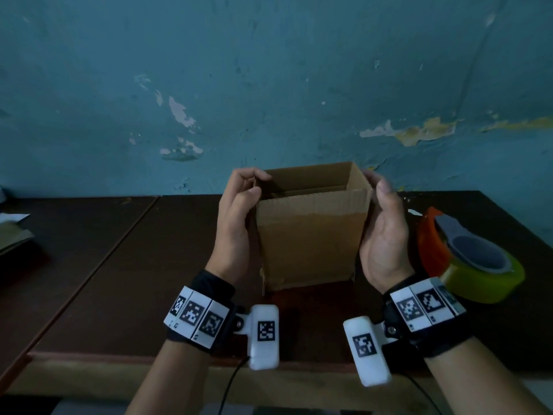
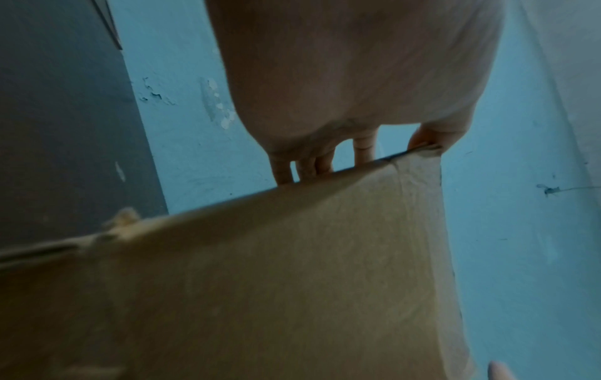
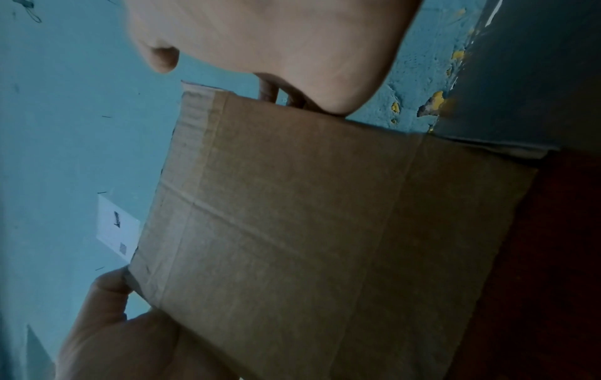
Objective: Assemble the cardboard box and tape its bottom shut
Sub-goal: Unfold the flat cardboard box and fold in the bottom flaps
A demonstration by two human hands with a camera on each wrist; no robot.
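A brown cardboard box point(image 1: 311, 244) stands upright near the middle of the dark table point(image 1: 143, 265), its top open and empty inside. My left hand point(image 1: 236, 217) grips its left wall, fingers curled over the top rim and thumb at the near corner. My right hand point(image 1: 386, 235) holds the right wall with the palm, its fingers wrapping the far corner and the thumb raised free. The left wrist view shows the fingers point(image 2: 364, 146) hooked over the box point(image 2: 292, 282) edge. The right wrist view shows the box point(image 3: 309, 218) side with a creased bottom flap by the table.
An orange and grey tape dispenser point(image 1: 466, 253) with a yellowish tape roll lies on the table just right of my right wrist. Papers point(image 1: 15, 232) lie at the far left. A peeling blue wall point(image 1: 269, 85) rises behind, and the table's front edge point(image 1: 179, 357) runs under my wrists.
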